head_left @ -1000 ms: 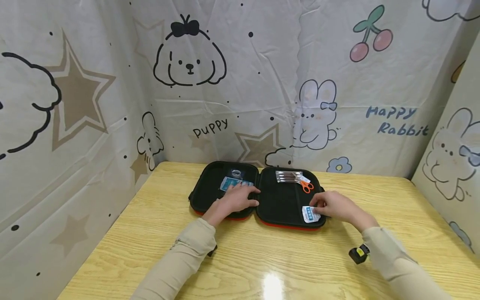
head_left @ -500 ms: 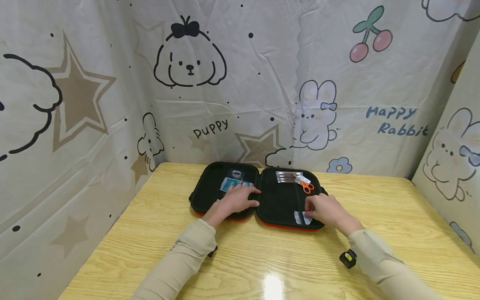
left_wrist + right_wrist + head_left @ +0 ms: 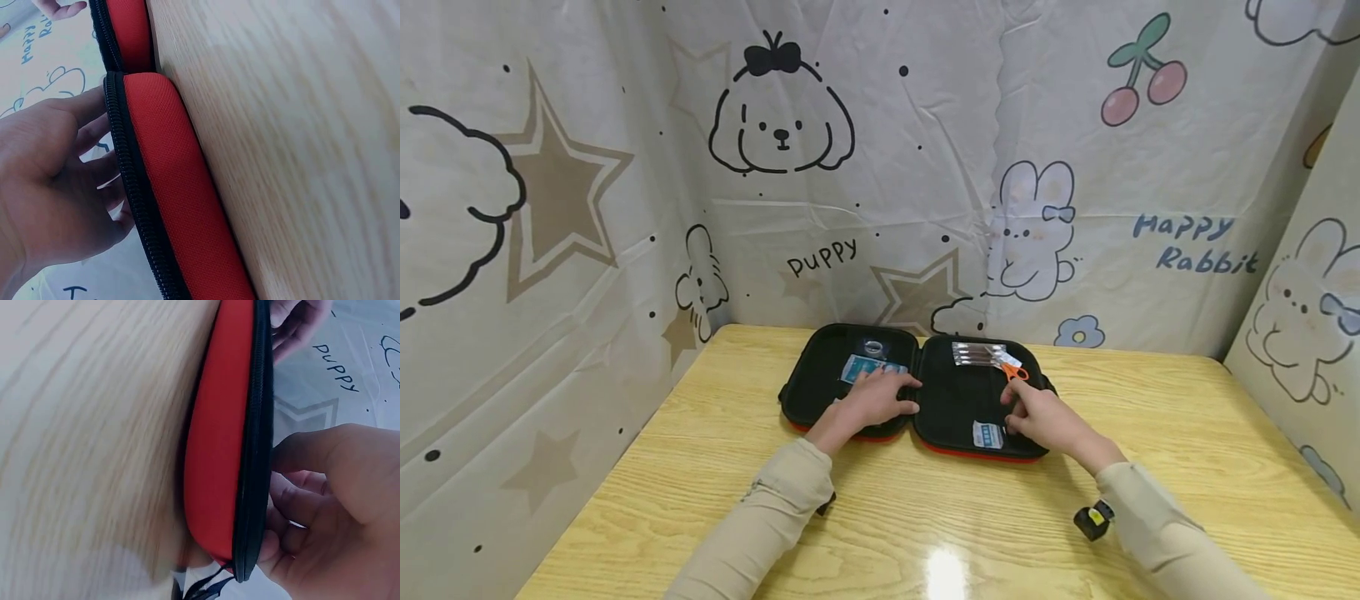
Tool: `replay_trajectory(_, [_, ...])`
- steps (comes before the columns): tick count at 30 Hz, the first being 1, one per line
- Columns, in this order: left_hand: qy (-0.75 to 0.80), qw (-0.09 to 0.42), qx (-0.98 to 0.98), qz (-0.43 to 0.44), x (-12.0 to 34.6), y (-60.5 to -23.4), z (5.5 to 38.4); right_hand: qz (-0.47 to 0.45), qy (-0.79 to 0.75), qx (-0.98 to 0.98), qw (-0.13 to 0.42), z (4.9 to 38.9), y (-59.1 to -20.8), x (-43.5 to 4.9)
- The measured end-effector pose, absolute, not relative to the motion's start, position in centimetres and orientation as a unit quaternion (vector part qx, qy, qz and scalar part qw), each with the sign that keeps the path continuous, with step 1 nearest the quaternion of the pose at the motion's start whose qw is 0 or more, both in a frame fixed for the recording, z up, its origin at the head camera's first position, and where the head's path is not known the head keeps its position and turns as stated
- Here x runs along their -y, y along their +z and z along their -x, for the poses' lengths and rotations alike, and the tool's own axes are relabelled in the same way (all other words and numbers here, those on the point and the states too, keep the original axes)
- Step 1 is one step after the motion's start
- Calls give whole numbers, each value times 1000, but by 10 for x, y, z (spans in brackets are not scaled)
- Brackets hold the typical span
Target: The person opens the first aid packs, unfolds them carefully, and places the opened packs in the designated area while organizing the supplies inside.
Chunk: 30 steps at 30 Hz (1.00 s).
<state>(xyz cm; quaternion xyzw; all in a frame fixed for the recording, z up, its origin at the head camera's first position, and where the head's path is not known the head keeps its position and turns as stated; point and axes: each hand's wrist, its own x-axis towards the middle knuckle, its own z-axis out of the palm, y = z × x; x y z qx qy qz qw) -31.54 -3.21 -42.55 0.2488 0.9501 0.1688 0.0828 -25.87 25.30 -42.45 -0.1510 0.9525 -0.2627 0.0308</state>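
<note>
A zippered case with red sides lies unfolded on the table, its black right half [image 3: 951, 408] beside its black left half [image 3: 812, 383]. My left hand [image 3: 876, 397] reaches over the left half with its fingers extended, their tips over a blue packet [image 3: 853, 367]. In the right half, a small white-and-blue packet [image 3: 987, 435] lies near the front edge. Just right of that packet is my right hand [image 3: 1045, 417], its fingers loosely bent and apart from it. The wrist views show both hands behind the case's rim, which hides the fingertips.
Orange-handled scissors [image 3: 1015, 371] and a clear pack of brown-tipped swabs [image 3: 976, 354] lie at the back of the right half. A small clear-bagged round item [image 3: 873, 347] sits at the back of the left half. Wooden table [image 3: 880, 517] extends around the case; a printed curtain stands behind.
My right hand has carried the white-and-blue packet left along the right half's front and let it go, its fingers now spread apart beside it. The left hand has stayed put.
</note>
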Motion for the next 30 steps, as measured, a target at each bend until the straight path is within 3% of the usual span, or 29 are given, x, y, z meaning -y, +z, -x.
replay_trajectory(6, [170,81,-950,-248,32,-426,315,163,-302,-938,55,257,-424,-248])
replay_trajectory(16, [175,83,-951,-241,33,-426,314,149,-403,-892,140,259,-425,-246])
replay_trajectory(30, [167,78,-952,-245,31,-426,316,139,-252,-958,-13,265,-406,-261])
